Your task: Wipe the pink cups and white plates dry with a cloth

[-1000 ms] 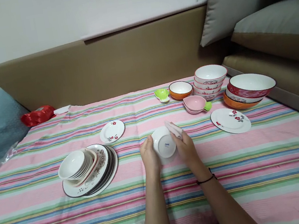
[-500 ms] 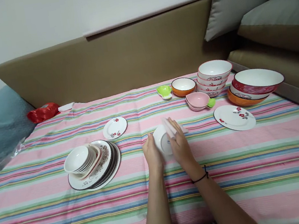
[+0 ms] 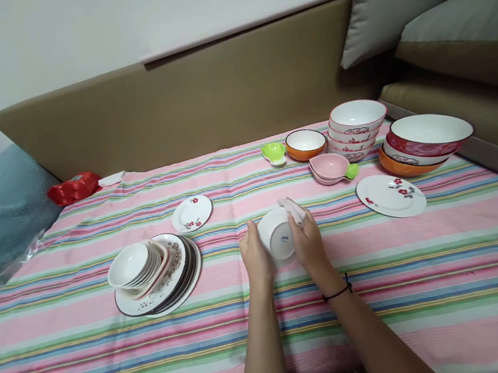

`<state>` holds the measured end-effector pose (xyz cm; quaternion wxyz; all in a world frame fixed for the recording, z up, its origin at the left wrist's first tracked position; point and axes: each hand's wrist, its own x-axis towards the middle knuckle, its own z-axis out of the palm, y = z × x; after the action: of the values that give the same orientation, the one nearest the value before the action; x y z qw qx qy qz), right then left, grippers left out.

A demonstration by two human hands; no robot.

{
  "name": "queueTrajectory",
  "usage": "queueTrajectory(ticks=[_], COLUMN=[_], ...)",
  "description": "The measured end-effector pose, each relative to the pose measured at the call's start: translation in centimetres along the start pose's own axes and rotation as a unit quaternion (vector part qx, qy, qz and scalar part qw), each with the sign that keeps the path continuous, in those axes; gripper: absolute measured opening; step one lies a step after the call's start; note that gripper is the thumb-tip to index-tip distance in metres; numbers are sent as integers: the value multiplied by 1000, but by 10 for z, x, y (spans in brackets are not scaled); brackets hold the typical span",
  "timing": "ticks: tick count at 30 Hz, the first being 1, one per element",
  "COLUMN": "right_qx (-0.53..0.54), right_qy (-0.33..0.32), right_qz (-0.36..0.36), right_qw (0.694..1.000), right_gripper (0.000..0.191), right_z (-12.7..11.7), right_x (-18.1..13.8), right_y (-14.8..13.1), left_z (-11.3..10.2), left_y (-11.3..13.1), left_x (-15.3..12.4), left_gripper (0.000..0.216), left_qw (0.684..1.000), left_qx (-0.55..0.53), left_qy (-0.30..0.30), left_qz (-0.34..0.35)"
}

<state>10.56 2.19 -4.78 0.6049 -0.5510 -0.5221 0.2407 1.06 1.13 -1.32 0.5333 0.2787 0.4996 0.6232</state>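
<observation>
The left hand [image 3: 255, 255] comes up from the bottom edge with a straight forearm, and its fingers close around the left side of a small white bowl [image 3: 276, 234]. The bowl is held between both hands, just above the striped cloth [image 3: 384, 266], near the middle of it, and it is turned so that its bottom with a small blue mark faces the camera. The right hand [image 3: 309, 243] grips the right side of the bowl and also holds a white wipe [image 3: 291, 210] pressed against the bowl's upper edge. The right wrist wears one black band [image 3: 337, 292].

At the left of the hands stands one pile of plates [image 3: 169, 281], with some small white dishes [image 3: 130, 265] stacked on top of it; I cannot count them exactly. Behind this pile lies one small flowered saucer [image 3: 192, 213]. At the right lies one bigger flowered plate [image 3: 391, 195]. Behind it are two large bowls [image 3: 426, 142] nested together, one stack of red-patterned bowls [image 3: 356, 125] which looks like four, one orange bowl [image 3: 305, 143], two pink dishes [image 3: 331, 168] nested, and one green dish [image 3: 274, 152]. One red packet [image 3: 73, 188] lies at the far left edge of the cloth.
</observation>
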Motion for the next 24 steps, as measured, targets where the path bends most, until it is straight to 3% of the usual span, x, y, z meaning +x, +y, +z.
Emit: queueTrajectory(ticks=[5, 8, 9, 11, 13, 15, 17, 19, 21, 24], right_qx=[-89, -90, -70, 1, 78, 107, 84, 28, -48, -112], right_qy=[-55, -72, -50, -1, 24, 25, 42, 37, -3, -30], right_qz=[-148, -157, -121, 17, 170, 233, 165, 23, -108, -173], right_qw=[983, 981, 989, 1000, 982, 966, 982, 999, 993, 978], right_gripper=[39, 36, 34, 34, 39, 40, 38, 32, 27, 24], right_z=[-9, -13, -13, -12, -11, -10, -12, -15, -19, -22], right_x=[-2, 0, 1, 4, 7, 8, 7, 5, 2, 1], right_y=[-17, -22, -20, -12, -4, -1, -7, -18, -29, -36], left_z=[-3, -4, -3, -1, 2, 5, 7, 8, 9, 9], left_y=[1, 0, 0, -2, -3, -4, -5, -6, -7, -9], left_x=[-7, -10, -10, -9, -8, -9, -11, -14, -16, -16], left_gripper=[53, 54, 55, 54, 53, 51, 48, 45, 43, 43], left_qw=[982, 951, 944, 932, 921, 907, 886, 860, 841, 841], left_qx=[155, 249, 269, 303, 330, 348, 368, 389, 408, 412], left_qy=[-4, -3, 0, 13, 33, 50, 59, 56, 42, 35], left_qz=[108, 183, 192, 198, 206, 230, 278, 326, 353, 350])
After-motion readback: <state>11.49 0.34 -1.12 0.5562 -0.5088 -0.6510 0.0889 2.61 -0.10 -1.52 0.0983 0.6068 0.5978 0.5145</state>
